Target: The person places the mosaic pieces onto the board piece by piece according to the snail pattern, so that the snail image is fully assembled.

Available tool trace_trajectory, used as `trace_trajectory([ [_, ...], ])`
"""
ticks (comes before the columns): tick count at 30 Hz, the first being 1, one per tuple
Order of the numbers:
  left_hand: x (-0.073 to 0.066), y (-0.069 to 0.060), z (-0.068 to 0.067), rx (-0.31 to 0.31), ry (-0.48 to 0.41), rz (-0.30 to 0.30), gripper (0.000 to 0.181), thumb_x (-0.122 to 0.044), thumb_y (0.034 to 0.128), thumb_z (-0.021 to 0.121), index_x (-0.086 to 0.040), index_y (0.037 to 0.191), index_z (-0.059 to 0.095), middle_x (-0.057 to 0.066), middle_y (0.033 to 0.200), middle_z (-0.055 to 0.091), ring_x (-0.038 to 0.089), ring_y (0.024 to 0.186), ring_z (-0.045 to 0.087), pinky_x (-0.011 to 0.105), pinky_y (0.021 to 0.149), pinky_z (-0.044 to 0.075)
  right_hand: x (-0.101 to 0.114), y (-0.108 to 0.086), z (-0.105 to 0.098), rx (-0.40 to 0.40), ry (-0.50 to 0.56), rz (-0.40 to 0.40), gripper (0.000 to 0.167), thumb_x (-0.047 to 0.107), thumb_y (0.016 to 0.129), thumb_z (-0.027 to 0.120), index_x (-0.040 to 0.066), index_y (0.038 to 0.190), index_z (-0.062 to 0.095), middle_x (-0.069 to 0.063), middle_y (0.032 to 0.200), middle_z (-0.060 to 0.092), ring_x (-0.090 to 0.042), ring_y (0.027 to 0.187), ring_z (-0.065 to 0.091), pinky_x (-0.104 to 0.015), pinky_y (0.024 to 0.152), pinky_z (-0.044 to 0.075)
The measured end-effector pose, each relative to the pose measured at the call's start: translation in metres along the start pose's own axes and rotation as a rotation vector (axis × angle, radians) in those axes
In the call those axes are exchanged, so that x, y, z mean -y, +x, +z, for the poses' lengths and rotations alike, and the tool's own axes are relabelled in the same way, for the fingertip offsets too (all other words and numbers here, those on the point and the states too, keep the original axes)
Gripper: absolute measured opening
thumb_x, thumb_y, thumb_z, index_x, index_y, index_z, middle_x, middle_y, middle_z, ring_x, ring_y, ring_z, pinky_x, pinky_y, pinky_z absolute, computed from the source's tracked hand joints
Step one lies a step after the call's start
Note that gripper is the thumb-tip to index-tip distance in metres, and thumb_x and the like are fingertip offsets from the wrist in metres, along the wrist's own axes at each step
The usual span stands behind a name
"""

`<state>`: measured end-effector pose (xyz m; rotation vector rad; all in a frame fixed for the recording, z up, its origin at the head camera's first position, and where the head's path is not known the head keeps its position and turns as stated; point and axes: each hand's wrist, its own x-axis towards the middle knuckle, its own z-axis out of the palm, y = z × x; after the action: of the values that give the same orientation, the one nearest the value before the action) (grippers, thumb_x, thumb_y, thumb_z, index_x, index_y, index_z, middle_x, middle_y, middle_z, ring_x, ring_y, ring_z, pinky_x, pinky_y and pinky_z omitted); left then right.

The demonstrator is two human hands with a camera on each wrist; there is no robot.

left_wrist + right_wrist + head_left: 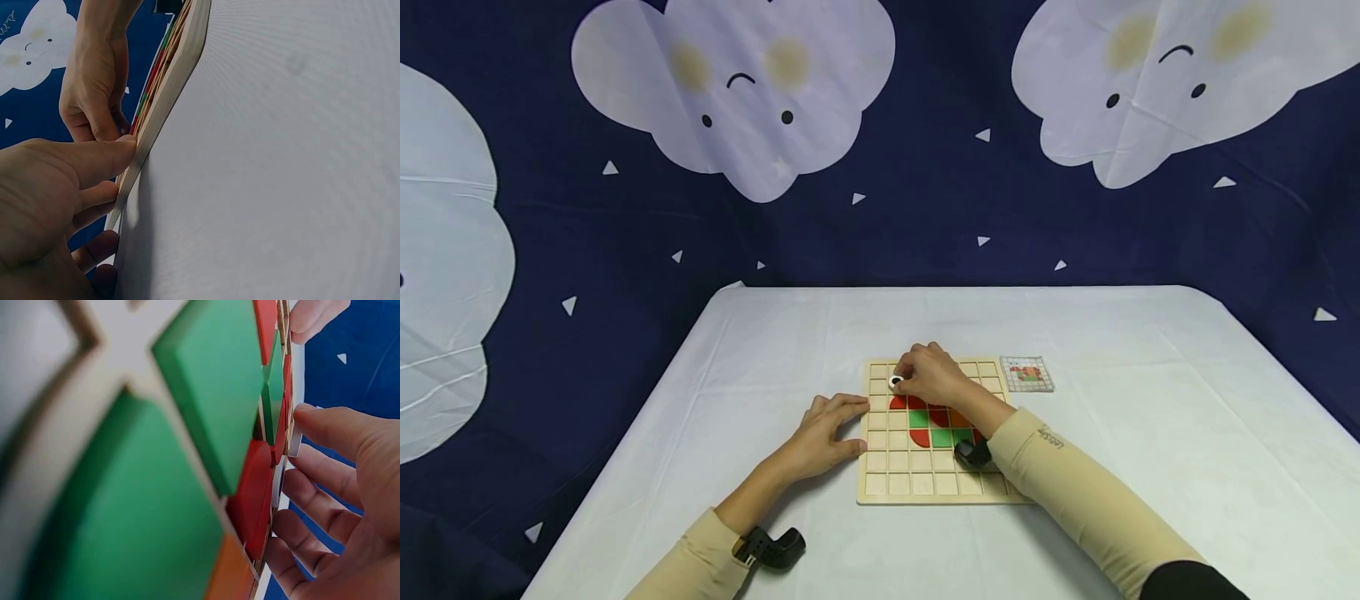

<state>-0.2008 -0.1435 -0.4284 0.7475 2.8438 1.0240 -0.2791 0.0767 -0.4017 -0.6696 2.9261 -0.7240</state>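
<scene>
A wooden grid board [897, 485] lies on the table with red, green and orange tiles in its cells; a green tile [941, 437] and a red quarter-round tile [920, 437] show near its middle. My right hand [934, 377] reaches over the upper left part of the board. Between its thumb and index finger it pinches a white tile with a black spot [896, 382], seen edge-on in the right wrist view as a thin white piece [295, 439]. Against the board's left edge rest the thumb and fingers of my left hand [824, 435], extended and spread.
A small picture card [1027, 374] with a coloured pattern on a grid lies just right of the board. White cloth covers the table [1150, 350]. Behind it hangs a dark blue backdrop [925, 225] with clouds. Each wrist carries a black camera [781, 550].
</scene>
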Motion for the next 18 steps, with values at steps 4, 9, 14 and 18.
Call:
trace_trajectory([
  [4,0.0005,-0.0001,0.0005,-0.008,-0.009,0.006,0.054,-0.02,0.0795,0.073,-0.009,0.13,0.057,-0.001,0.136,0.052,0.014,0.101,0.038,0.033,0.084,0.027,0.0017,-0.0005,-0.0004,0.001,-0.013,-0.005,0.02,0.03,0.081,0.073,0.016,0.095,0.072,0.002,0.091,0.061,-0.019,0.089,0.047,-0.037,0.08,0.04],
  [9,0.0012,-0.0002,0.001,-0.017,-0.006,0.017,0.054,-0.019,0.0792,0.073,-0.009,0.129,0.057,0.0,0.136,0.052,0.014,0.099,0.038,0.033,0.084,0.028,0.002,-0.0002,0.0009,0.007,-0.031,-0.003,0.02,0.03,0.08,0.073,0.017,0.096,0.072,0.002,0.093,0.062,-0.019,0.089,0.047,-0.037,0.081,0.041],
  [14,0.0006,-0.0002,0.0003,-0.004,-0.003,0.006,0.054,-0.021,0.0798,0.072,-0.009,0.13,0.056,-0.001,0.137,0.051,0.014,0.101,0.038,0.033,0.085,0.028,0.0009,0.0004,0.0015,0.002,-0.018,-0.002,0.021,0.03,0.08,0.073,0.017,0.096,0.072,0.001,0.093,0.062,-0.019,0.089,0.047,-0.036,0.081,0.041],
  [18,-0.0006,-0.0002,-0.0004,-0.001,-0.005,0.003,0.054,-0.021,0.0803,0.072,-0.009,0.131,0.056,-0.001,0.137,0.051,0.015,0.102,0.038,0.033,0.085,0.028,0.0006,-0.0012,-0.0011,0.006,0.024,0.021,0.024,0.03,0.081,0.072,0.016,0.1,0.072,0.001,0.096,0.062,-0.019,0.092,0.047,-0.036,0.082,0.041],
])
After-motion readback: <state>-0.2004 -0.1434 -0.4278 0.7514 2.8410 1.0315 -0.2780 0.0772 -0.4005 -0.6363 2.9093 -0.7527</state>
